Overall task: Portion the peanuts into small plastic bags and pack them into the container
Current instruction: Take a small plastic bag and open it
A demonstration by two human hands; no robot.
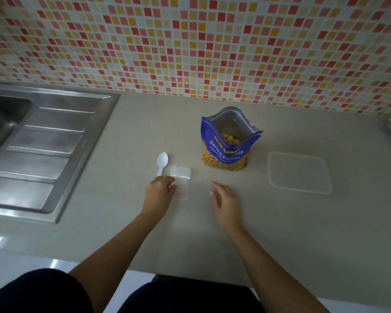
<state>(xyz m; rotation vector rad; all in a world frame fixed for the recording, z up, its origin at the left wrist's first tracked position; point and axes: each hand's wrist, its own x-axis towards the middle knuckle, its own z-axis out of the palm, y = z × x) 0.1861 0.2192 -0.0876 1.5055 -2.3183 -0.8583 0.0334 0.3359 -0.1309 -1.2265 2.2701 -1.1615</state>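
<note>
While both hands were out over the beige counter [122,143], the task's things lay in a loose row ahead of them: one spoon, one peanut bag, one container and a flat piece of small clear plastic.

The one blue peanut bag [226,152] stood upright with its top open, near the back of the counter, and the peanuts [229,138] showed inside its mouth and through its clear lower panel. One white plastic spoon [162,160] lay to its left, bowl pointing toward the wall. Just beside the spoon's handle lay the small plastic bag [182,177]; whether it was a single bag or a thin stack could not be told. One clear, round-cornered container [299,172] sat well apart to the right of the peanut bag, with nothing visible in it.

The left hand [159,190] lay palm down on the small plastic bag's left edge, its fingers bent over that edge and hiding the end of the spoon's handle; whether they pinched the plastic or merely rested on it could not be told. The right hand [224,199] held nothing, its fingers loosely extended, to the right of the small plastic bag and apart from it.

One steel sink [38,143] with a ribbed drainboard filled the left side, below a mosaic-tiled wall [190,41].
</note>
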